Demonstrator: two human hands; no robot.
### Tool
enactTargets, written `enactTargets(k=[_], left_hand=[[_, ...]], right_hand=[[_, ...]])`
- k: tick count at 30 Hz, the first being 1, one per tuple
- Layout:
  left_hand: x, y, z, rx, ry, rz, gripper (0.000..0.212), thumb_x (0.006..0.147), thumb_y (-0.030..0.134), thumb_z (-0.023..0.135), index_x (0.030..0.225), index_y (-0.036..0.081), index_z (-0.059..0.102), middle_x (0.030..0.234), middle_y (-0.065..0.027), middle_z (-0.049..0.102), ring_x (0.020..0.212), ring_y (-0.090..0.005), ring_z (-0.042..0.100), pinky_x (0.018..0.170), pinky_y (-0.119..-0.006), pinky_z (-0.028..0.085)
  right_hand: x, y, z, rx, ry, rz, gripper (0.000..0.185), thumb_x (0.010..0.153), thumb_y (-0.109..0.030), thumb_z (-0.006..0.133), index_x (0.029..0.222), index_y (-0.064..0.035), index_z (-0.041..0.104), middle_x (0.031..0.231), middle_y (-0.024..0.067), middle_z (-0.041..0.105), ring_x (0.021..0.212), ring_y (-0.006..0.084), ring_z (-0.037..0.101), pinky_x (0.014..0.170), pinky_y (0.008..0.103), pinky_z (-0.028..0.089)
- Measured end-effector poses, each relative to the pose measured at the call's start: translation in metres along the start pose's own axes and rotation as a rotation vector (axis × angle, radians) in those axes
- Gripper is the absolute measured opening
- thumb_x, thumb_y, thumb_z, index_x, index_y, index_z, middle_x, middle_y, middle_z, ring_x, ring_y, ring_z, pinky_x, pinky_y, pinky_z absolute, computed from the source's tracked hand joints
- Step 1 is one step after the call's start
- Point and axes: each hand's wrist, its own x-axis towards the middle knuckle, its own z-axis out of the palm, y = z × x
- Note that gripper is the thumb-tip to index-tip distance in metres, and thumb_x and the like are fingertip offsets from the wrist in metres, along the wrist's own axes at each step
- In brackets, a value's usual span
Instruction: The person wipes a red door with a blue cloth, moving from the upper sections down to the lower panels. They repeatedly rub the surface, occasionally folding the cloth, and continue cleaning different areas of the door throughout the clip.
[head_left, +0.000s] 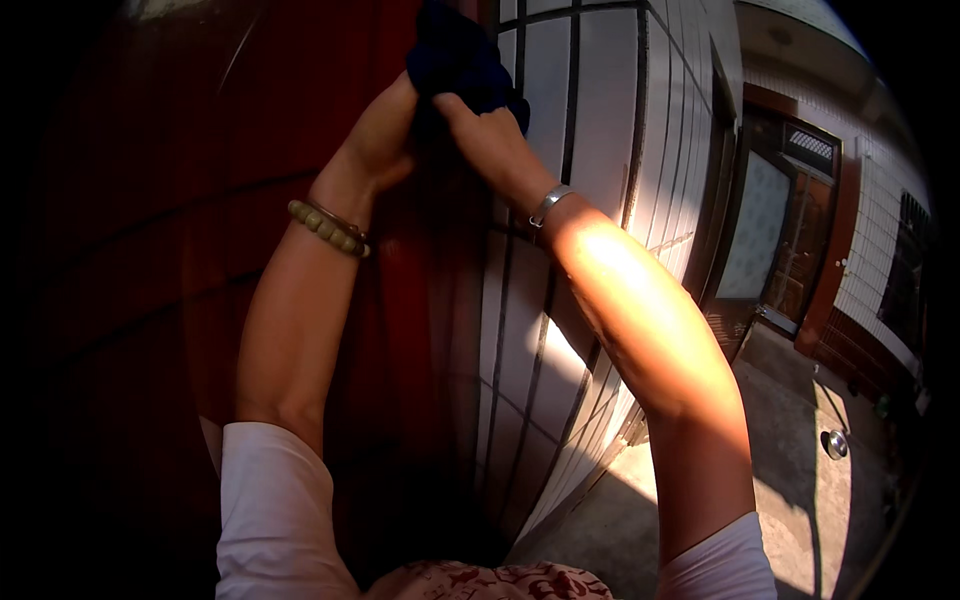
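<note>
Both arms reach up toward a bunched dark blue cloth (461, 60) at the top of the view. My right hand (491, 142) grips its lower right part, with the thumb pressed against the fabric. At the cloth's left edge is my left hand (382, 131), its fingertips hidden behind the folds, so its hold is unclear. Behind the hands stands a dark red panel (285, 127), its surface glossy in places. A wall of long white tiles with dark joints (607, 97) meets it on the right.
Farther right, a doorway with a brown frame (817, 300) has a door with a frosted pane (754, 225) standing ajar. A small metal bowl (836, 445) sits on the partly sunlit concrete floor (787, 405). A dark barred window (904, 262) is at the far right.
</note>
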Motion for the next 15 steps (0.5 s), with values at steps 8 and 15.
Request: enactTargets(k=[8,15], left_hand=[[-0.058,-0.027,0.012,0.161,0.109,-0.160,0.042,0.100,0.034,0.044,0.130,0.006,0.050,0.121,-0.0026,0.056,0.107,-0.0133,0.053,0.092,-0.029,0.043],[-0.116,-0.061,0.027,0.160,0.148,-0.232,0.042,0.100,0.032,0.045,0.131,0.004,0.047,0.120,-0.0034,0.056,0.108,-0.0130,0.053,0.094,-0.028,0.043]], right_hand=[[-0.061,0.030,0.010,0.072,-0.052,0.034,0.048,0.086,-0.030,0.054,0.122,0.0025,0.051,0.116,0.0171,0.057,0.108,0.0256,0.053,0.095,0.0331,0.040],[-0.133,0.065,0.034,0.255,-0.022,0.097,0.045,0.086,-0.014,0.056,0.126,0.0025,0.048,0.121,0.0130,0.055,0.112,0.0207,0.051,0.099,0.0317,0.039]])
